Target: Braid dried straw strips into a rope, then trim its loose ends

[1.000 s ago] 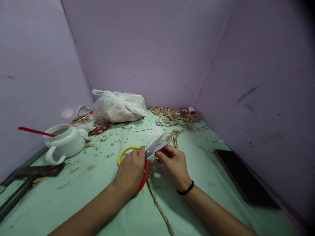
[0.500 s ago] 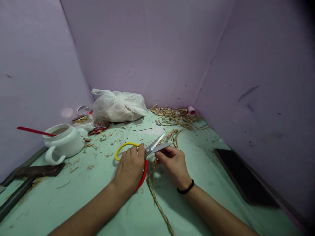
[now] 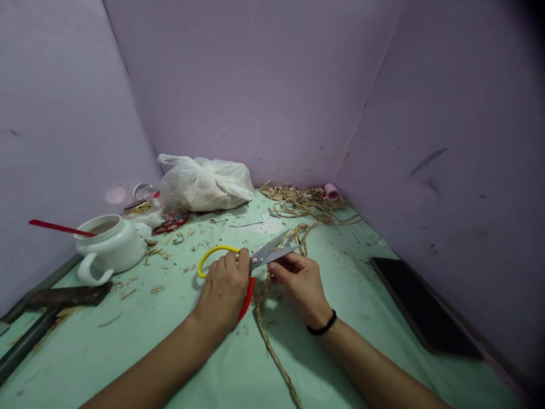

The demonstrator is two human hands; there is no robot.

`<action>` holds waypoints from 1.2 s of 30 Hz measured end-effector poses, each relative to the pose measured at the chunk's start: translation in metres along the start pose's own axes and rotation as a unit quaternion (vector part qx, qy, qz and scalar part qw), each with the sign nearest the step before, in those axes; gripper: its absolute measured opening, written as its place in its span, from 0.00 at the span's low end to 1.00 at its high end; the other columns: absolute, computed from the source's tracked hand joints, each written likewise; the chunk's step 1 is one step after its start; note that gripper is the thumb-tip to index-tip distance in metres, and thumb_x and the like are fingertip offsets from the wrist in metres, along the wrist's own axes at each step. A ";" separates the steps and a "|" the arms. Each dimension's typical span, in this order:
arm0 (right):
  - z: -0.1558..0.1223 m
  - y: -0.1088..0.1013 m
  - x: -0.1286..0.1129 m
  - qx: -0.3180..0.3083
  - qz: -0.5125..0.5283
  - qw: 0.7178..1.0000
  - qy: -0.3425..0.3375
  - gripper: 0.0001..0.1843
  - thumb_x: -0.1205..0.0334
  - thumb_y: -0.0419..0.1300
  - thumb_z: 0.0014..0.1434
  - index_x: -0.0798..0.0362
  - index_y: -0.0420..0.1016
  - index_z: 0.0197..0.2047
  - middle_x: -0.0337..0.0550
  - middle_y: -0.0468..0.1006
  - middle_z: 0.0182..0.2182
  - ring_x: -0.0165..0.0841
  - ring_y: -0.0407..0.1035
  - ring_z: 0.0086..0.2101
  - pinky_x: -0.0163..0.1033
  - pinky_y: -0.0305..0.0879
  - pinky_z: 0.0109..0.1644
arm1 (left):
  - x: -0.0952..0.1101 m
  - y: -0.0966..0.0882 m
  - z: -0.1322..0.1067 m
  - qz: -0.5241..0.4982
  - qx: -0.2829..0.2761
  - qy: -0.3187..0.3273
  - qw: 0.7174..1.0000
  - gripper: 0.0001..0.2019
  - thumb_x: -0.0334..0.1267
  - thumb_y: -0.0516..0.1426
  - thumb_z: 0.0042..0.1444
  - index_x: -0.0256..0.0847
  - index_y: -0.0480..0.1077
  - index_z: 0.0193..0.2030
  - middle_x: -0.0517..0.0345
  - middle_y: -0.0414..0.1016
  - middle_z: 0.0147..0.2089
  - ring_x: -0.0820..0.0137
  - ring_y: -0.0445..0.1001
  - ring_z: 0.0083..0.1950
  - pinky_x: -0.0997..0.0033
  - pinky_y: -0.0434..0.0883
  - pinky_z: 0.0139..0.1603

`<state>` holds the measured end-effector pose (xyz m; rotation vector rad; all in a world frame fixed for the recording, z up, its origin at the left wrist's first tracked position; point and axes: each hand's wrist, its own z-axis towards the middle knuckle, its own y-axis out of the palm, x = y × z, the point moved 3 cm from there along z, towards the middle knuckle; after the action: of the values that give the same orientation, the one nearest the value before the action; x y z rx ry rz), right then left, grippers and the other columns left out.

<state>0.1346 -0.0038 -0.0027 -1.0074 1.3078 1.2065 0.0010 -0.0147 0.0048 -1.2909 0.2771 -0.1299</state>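
Note:
My left hand (image 3: pixel 225 284) is closed around the scissors (image 3: pixel 254 262), which have one yellow and one red handle loop. The grey blades stand apart in a narrow V and point to the upper right, close by the fingertips of my right hand (image 3: pixel 298 281). Thumb and fingers of that hand pinch a braided straw cord (image 3: pixel 272 349). From the pinch the cord runs down toward the bottom edge, and more of it lies loosely beyond the blades. My right wrist wears a black band. The exact spot where cord and blades meet is partly hidden.
On the left stands a white pot (image 3: pixel 114 255) with a red stick in it, near a dark hammer-like tool (image 3: pixel 70 295). A white plastic bag (image 3: pixel 208 184) and a heap of straw cord (image 3: pixel 306 204) with a pink spool (image 3: pixel 331 191) lie behind. A black phone-like slab (image 3: pixel 421 307) lies right.
The scissor blades have closed slightly and the handles have shifted a little to the left. My right hand keeps its pinch on the cord in nearly the same place.

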 end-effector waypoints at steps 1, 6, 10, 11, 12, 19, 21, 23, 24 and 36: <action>0.000 0.000 0.000 -0.002 0.004 1.000 0.002 0.05 0.64 0.63 0.37 0.55 0.75 0.22 0.39 0.73 0.19 0.29 0.65 0.21 0.35 0.66 0.24 | 0.000 0.000 0.000 0.004 -0.002 0.001 1.000 0.17 0.27 0.41 0.56 0.36 0.58 0.51 0.49 0.65 0.37 0.65 0.65 0.38 0.62 0.65 0.41; 0.000 0.000 0.000 -0.006 -0.006 1.000 -0.001 0.04 0.65 0.62 0.38 0.56 0.74 0.21 0.39 0.71 0.18 0.29 0.64 0.21 0.35 0.66 0.24 | 0.001 -0.001 0.000 0.011 -0.022 0.000 1.000 0.15 0.28 0.41 0.56 0.37 0.58 0.50 0.50 0.65 0.37 0.65 0.66 0.38 0.64 0.65 0.40; 0.000 -0.001 -0.002 -0.012 -0.010 1.000 -0.003 0.03 0.64 0.62 0.39 0.56 0.73 0.20 0.37 0.70 0.17 0.28 0.63 0.20 0.34 0.65 0.24 | 0.001 -0.003 0.000 -0.009 -0.037 0.005 0.999 0.13 0.28 0.40 0.57 0.37 0.59 0.46 0.50 0.66 0.36 0.64 0.67 0.36 0.64 0.64 0.38; 0.000 -0.001 -0.003 -0.013 -0.002 1.000 0.003 0.04 0.64 0.62 0.38 0.56 0.73 0.19 0.37 0.69 0.17 0.27 0.62 0.20 0.34 0.65 0.24 | 0.001 -0.004 0.000 -0.018 -0.039 0.006 0.999 0.13 0.29 0.40 0.57 0.38 0.59 0.45 0.50 0.66 0.36 0.64 0.68 0.36 0.65 0.64 0.37; 0.000 0.000 -0.003 -0.013 0.009 1.000 0.013 0.04 0.64 0.63 0.38 0.56 0.73 0.20 0.36 0.69 0.17 0.27 0.62 0.20 0.33 0.65 0.24 | 0.000 -0.005 0.000 -0.032 -0.040 0.007 0.999 0.12 0.29 0.40 0.57 0.38 0.60 0.44 0.51 0.66 0.35 0.64 0.68 0.35 0.65 0.64 0.36; -0.003 0.006 0.006 -0.036 0.115 0.988 0.101 0.20 0.64 0.67 0.34 0.56 0.75 0.35 0.33 0.69 0.21 0.24 0.62 0.21 0.32 0.63 0.24 | -0.018 -0.010 0.004 -0.384 -0.034 -0.086 0.919 0.07 0.36 0.49 0.52 0.41 0.62 0.39 0.62 0.66 0.25 0.72 0.65 0.25 0.74 0.61 0.27; -0.004 0.008 0.010 -0.055 0.135 0.983 0.114 0.20 0.64 0.68 0.34 0.57 0.75 0.35 0.33 0.69 0.21 0.23 0.62 0.21 0.31 0.62 0.25 | -0.016 -0.006 0.005 -0.522 -0.051 -0.107 0.845 0.09 0.39 0.52 0.49 0.41 0.61 0.38 0.65 0.65 0.23 0.75 0.63 0.22 0.76 0.60 0.24; -0.004 0.009 0.013 -0.065 0.153 0.979 0.121 0.20 0.64 0.68 0.34 0.56 0.75 0.36 0.33 0.69 0.21 0.23 0.62 0.21 0.30 0.61 0.25 | -0.010 -0.002 0.006 -0.623 -0.067 -0.110 0.771 0.12 0.39 0.55 0.46 0.40 0.60 0.38 0.65 0.65 0.24 0.76 0.64 0.23 0.77 0.61 0.25; -0.004 0.009 0.015 -0.067 0.158 0.977 0.123 0.20 0.64 0.68 0.35 0.56 0.75 0.36 0.34 0.69 0.21 0.22 0.62 0.21 0.30 0.59 0.24 | -0.007 -0.001 0.007 -0.658 -0.076 -0.110 0.741 0.12 0.38 0.56 0.45 0.40 0.60 0.37 0.65 0.66 0.25 0.76 0.64 0.24 0.77 0.61 0.25; 0.002 0.001 0.013 0.010 0.167 0.976 0.138 0.18 0.61 0.69 0.33 0.56 0.76 0.31 0.39 0.74 0.28 0.26 0.66 0.27 0.31 0.62 0.25 | 0.007 0.000 0.006 -0.670 -0.078 -0.143 0.724 0.11 0.29 0.55 0.39 0.39 0.60 0.33 0.67 0.64 0.20 0.79 0.61 0.20 0.80 0.58 0.21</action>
<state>0.1324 -0.0011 -0.0154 -0.9914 1.7584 1.3307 0.0094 -0.0113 0.0056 -1.4271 -1.0063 -1.1497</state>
